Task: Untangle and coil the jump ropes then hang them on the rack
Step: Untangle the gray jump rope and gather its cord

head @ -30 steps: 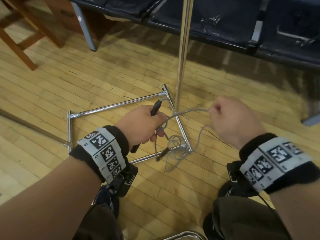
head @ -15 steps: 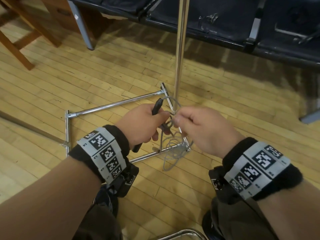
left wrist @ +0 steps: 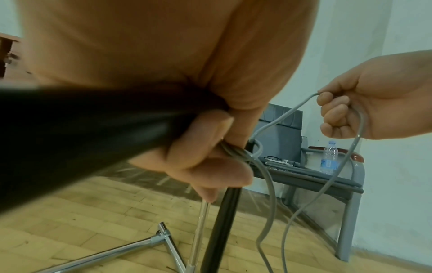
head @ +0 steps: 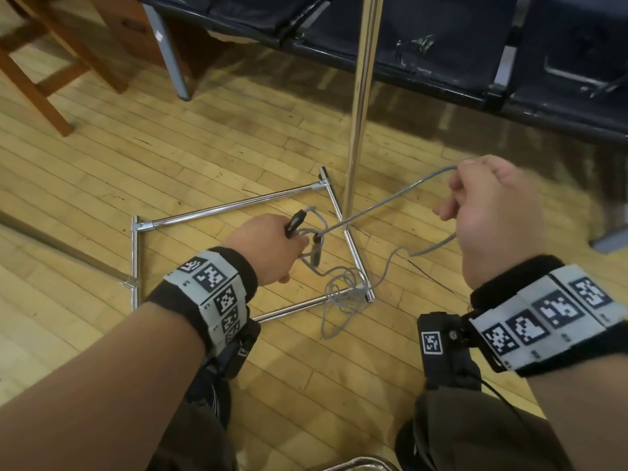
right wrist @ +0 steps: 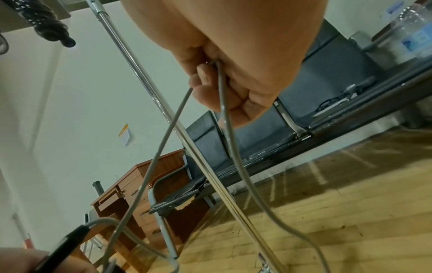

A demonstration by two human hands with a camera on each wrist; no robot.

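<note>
A grey jump rope [head: 384,202] with black handles runs between my hands. My left hand [head: 272,248] grips one black handle [head: 295,223] together with a few gathered loops [left wrist: 238,152]; the second handle [head: 316,253] hangs just below it. My right hand [head: 489,205] is raised to the right, fingers curled round a bend of the cord [right wrist: 221,86]. The slack lies in a tangle [head: 343,292] on the floor at the corner of the chrome rack base [head: 231,207]. The rack's upright pole [head: 362,86] rises between my hands.
A row of dark blue seats [head: 441,45] stands behind the rack, with a water bottle [left wrist: 329,158] on its side table. Wooden furniture legs [head: 51,73] are at far left. A thick black rope [right wrist: 49,24] hangs up on the rack. My knees [head: 475,436] are below.
My right hand has pulled away from the left hand, up and to the right, drawing out a length of cord. The left hand has held its place on the handle.
</note>
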